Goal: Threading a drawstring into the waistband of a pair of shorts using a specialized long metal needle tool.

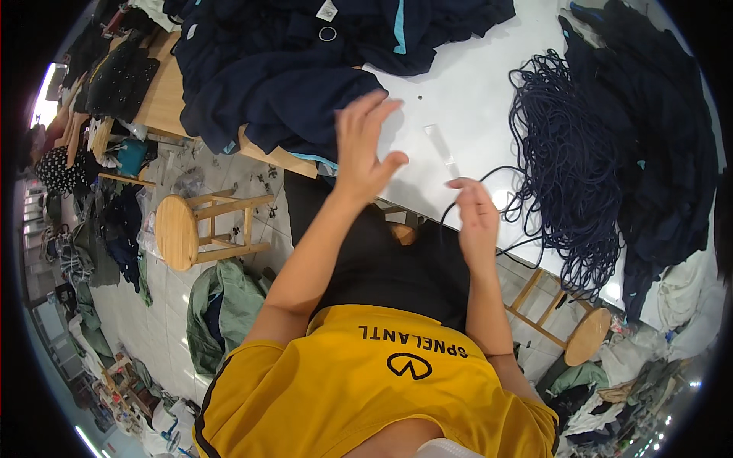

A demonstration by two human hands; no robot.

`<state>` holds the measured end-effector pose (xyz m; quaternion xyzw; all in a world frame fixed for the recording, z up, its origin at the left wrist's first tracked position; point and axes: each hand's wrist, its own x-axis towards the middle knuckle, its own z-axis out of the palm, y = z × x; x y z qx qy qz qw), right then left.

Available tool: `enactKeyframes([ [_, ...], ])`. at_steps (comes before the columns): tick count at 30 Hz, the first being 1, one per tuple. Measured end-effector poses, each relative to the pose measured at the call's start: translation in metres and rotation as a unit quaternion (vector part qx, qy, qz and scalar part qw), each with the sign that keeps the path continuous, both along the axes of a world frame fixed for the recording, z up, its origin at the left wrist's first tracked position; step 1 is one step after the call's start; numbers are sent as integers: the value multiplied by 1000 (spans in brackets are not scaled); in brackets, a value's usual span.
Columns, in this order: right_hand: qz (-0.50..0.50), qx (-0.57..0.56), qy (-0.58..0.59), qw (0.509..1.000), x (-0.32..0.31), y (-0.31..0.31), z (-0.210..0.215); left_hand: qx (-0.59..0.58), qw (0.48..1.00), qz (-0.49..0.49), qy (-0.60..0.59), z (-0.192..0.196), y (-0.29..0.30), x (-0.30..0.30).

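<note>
My left hand is raised over the table's near edge beside a navy garment, its fingers apart and nothing in them. To its right, my right hand has its fingertips pinched together. A clear narrow strip on the white tabletop reaches down to those fingertips; whether they grip it cannot be made out. A dark cord curves past the same hand, partly hidden by it, and runs toward a big tangled heap of navy cord at the right.
More dark fabric lies beyond the cord heap. The white table ends just ahead of my lap. Wooden stools stand at left and right. A green cloth bundle sits on the tiled floor at left.
</note>
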<state>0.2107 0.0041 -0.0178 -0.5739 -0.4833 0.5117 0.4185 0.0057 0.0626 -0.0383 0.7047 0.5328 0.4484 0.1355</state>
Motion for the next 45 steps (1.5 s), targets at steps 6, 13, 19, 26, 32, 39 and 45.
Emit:
enactKeyframes([
  [6,-120,-21,115,986,20,4,-3,-132,962,220,93,-43,45,-50],
  [13,27,-84,48,995,-15,27,-21,-193,978,72,-30,-2,76,5],
  [19,-33,-89,106,990,-9,35,-23,-355,926,39,118,-2,73,26],
  [26,-74,57,35,995,12,59,-22,-220,646,-318,-659,104,54,11],
  [32,-19,248,-302,920,44,68,-17,-238,707,-112,-657,67,30,-32],
  [39,103,242,-393,881,25,35,-46,-55,994,89,19,-22,13,-82],
  [45,6,218,-394,893,33,50,-54,-47,963,-24,265,-32,42,-70],
])
